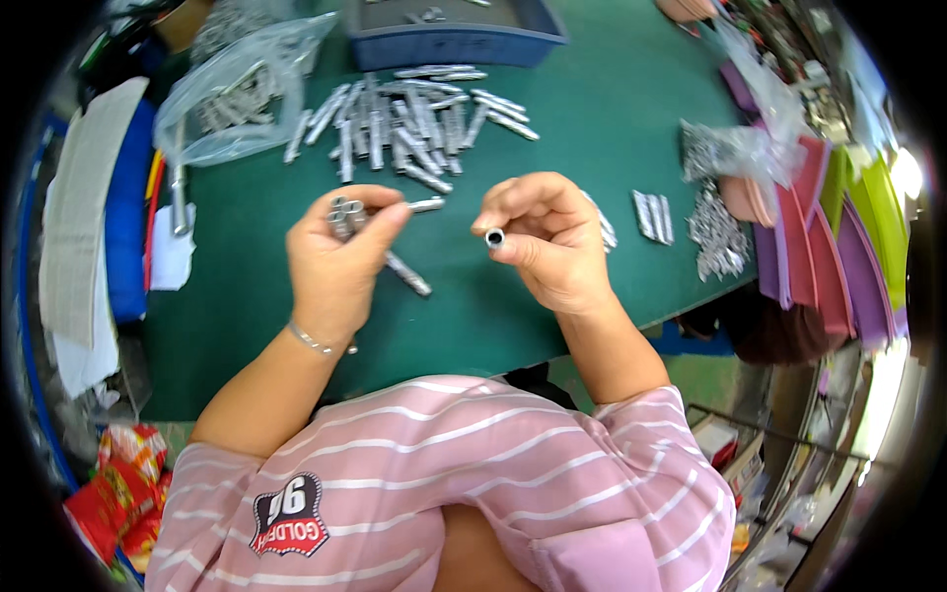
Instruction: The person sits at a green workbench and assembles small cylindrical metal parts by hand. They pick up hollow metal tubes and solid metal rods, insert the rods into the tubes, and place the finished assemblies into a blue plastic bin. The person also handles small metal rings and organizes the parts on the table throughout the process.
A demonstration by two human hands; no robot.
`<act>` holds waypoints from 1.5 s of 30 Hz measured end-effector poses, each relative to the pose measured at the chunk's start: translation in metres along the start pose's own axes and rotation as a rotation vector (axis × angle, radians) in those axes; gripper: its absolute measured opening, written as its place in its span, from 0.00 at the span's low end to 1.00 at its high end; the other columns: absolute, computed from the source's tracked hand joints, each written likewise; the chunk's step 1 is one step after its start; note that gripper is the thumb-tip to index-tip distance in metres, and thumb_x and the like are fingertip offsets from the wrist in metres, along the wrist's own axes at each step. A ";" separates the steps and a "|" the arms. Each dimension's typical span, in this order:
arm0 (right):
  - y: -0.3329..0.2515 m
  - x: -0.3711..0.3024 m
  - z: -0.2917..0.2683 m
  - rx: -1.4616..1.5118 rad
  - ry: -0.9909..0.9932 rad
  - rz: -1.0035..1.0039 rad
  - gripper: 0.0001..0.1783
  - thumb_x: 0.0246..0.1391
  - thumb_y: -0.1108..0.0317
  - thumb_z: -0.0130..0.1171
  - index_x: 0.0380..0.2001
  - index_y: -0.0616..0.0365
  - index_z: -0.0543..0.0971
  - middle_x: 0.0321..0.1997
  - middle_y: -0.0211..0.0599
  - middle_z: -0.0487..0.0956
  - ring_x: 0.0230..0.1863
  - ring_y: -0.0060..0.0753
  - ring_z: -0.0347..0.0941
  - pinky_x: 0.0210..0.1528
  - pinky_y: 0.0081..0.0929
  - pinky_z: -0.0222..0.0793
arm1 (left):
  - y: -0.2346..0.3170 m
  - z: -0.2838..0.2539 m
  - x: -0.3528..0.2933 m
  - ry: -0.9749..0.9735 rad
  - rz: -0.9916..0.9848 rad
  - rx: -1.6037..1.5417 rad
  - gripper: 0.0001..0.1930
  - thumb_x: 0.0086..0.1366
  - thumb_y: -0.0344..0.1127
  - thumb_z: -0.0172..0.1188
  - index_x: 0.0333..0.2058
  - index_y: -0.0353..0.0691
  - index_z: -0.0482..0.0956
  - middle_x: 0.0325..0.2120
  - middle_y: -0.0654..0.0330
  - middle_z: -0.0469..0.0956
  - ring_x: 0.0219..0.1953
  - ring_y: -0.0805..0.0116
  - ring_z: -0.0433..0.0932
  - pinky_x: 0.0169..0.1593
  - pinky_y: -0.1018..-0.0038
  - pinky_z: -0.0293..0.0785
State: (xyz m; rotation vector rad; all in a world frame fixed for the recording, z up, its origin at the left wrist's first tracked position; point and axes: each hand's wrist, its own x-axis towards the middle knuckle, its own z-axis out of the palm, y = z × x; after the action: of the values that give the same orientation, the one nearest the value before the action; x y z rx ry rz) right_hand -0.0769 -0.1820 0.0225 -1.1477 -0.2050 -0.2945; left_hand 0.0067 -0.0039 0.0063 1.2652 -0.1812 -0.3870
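My left hand point(335, 252) is closed around several short silver metal tubes point(345, 214), their open ends pointing up at me. Another metal tube point(408, 274) shows beside that hand, slanting toward the lower right; whether it is held or lies on the table cannot be told. Between thumb and fingers, my right hand point(548, 237) pinches a single metal tube point(494, 238), its dark round opening facing me. A loose pile of similar tubes point(404, 123) lies on the green table beyond both hands. Part of a small group of tubes point(605, 225) shows behind my right hand.
A blue-grey tray point(454, 46) stands at the far edge. Clear bags of metal parts point(237, 104) sit far left, near a metal-shafted tool point(179, 197). To the right are a short row of tubes point(652, 216), a heap of small parts point(718, 235) and coloured plastic bins point(814, 227).
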 end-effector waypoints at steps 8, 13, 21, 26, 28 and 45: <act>-0.099 -0.042 -0.110 -1.050 0.824 0.000 0.12 0.54 0.79 0.55 0.43 0.68 0.76 0.35 0.36 0.79 0.37 0.24 0.76 0.40 0.18 0.71 | 0.001 -0.002 0.002 0.016 -0.002 -0.108 0.07 0.60 0.26 0.60 0.36 0.33 0.74 0.23 0.64 0.73 0.15 0.84 0.60 0.17 0.85 0.51; -0.100 -0.081 -0.176 -1.502 0.904 0.237 0.11 0.48 0.71 0.61 0.35 0.64 0.80 0.27 0.36 0.81 0.30 0.23 0.77 0.35 0.23 0.71 | -0.004 -0.004 0.005 -0.017 -0.011 -0.093 0.08 0.60 0.27 0.59 0.37 0.33 0.74 0.26 0.61 0.75 0.16 0.85 0.61 0.17 0.86 0.52; -0.088 -0.080 -0.183 -1.637 0.868 0.322 0.11 0.50 0.67 0.56 0.33 0.63 0.80 0.29 0.48 0.80 0.31 0.41 0.78 0.38 0.32 0.72 | -0.006 -0.007 0.008 -0.013 -0.022 -0.119 0.07 0.60 0.27 0.59 0.37 0.33 0.74 0.26 0.61 0.74 0.16 0.84 0.60 0.17 0.85 0.52; -0.093 -0.072 -0.178 -1.921 0.708 0.363 0.11 0.54 0.68 0.50 0.35 0.61 0.79 0.36 0.50 0.79 0.39 0.53 0.75 0.44 0.40 0.70 | -0.007 -0.008 0.007 -0.001 -0.040 -0.179 0.06 0.60 0.25 0.59 0.36 0.34 0.74 0.24 0.62 0.74 0.15 0.83 0.60 0.17 0.84 0.51; -0.090 -0.063 -0.166 -2.075 0.655 0.315 0.10 0.54 0.71 0.50 0.35 0.61 0.79 0.37 0.50 0.78 0.41 0.52 0.74 0.45 0.41 0.69 | -0.003 -0.004 0.005 -0.002 -0.063 -0.180 0.06 0.59 0.24 0.59 0.36 0.33 0.74 0.25 0.61 0.75 0.16 0.83 0.61 0.18 0.84 0.52; 0.001 0.070 -0.072 -1.954 0.011 0.157 0.05 0.46 0.71 0.61 0.27 0.60 0.78 0.32 0.41 0.76 0.37 0.47 0.74 0.39 0.41 0.71 | 0.002 -0.001 0.003 -0.032 -0.070 -0.160 0.06 0.58 0.25 0.61 0.33 0.33 0.74 0.18 0.67 0.69 0.15 0.85 0.59 0.17 0.85 0.52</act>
State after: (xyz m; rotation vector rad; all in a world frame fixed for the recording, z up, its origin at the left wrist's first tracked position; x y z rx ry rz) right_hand -0.0094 -0.2565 0.0148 -3.0646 0.3122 -0.3249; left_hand 0.0098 -0.0037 0.0077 1.1106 -0.1307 -0.4725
